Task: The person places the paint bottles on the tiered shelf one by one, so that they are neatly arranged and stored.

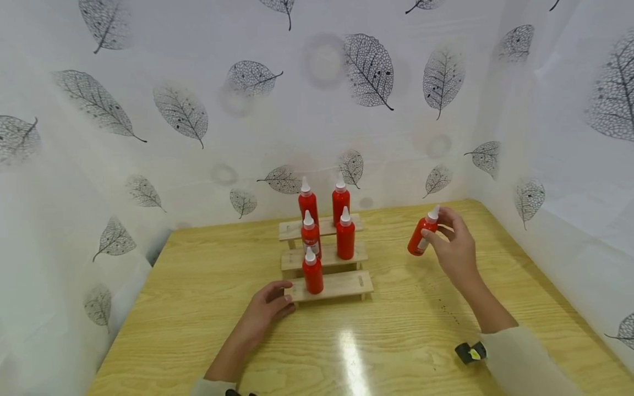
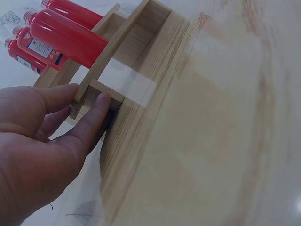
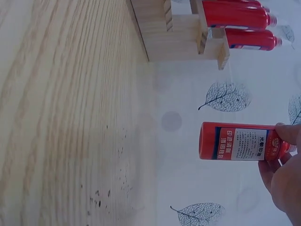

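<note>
A three-step wooden rack [image 1: 342, 285] [image 2: 127, 42] [image 3: 160, 33] stands mid-table with several red bottles [image 1: 313, 270] with white nozzle caps on it: two on the top step, two on the middle, one at the left of the bottom step. My left hand [image 1: 271, 304] [image 2: 70, 122] rests against the rack's lower left end, fingertips touching the bottom step. My right hand [image 1: 453, 245] [image 3: 282, 165] holds another red bottle [image 1: 422, 232] [image 3: 235, 141] by its upper part, lifted above the table to the right of the rack.
The wooden table [image 1: 198, 308] is enclosed by white leaf-printed sheets [image 1: 346, 99] at the back, left and right. A small black and yellow object [image 1: 470, 352] sits by my right forearm. Dark specks mark the table near the right hand.
</note>
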The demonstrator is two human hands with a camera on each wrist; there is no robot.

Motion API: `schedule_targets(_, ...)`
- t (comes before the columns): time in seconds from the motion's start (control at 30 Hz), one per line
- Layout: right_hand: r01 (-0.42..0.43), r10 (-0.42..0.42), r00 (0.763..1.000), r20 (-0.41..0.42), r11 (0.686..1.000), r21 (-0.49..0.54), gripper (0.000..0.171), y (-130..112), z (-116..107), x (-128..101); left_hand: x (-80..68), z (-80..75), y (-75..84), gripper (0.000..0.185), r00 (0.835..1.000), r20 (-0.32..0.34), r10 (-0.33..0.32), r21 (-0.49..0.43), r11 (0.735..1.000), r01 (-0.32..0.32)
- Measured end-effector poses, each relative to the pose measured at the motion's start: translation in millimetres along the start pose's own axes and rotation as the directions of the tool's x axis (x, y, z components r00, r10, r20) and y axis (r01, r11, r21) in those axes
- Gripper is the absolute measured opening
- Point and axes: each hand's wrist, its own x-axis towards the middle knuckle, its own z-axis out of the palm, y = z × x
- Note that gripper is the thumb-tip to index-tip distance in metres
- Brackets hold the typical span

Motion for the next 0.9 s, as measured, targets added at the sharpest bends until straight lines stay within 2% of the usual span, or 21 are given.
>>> schedule_targets(0.33,0.118,-0.129,0.987,0.095,0.986,0.114,0.059,-32.2,20.6,-20.3,-1.0,1.5,2.4,0.042,1.0,0.012,0.009,0.005,1.0,-0.009)
schedule_targets(0.6,0.139,-0.175,0.973,0.15,0.964,0.227,0.058,-47.2,46.2,-36.9,-2.5,2.2,3.1,0.043,1.0,0.013,0.006,0.004,1.0,-0.006)
schedule_targets(0.9,0.16,-0.218,0.948,0.23,0.955,0.249,0.057,-55.9,74.7,-51.9,0.8,0.7,0.6,0.04,1.0,-0.008,-0.009,0.007,1.0,0.009)
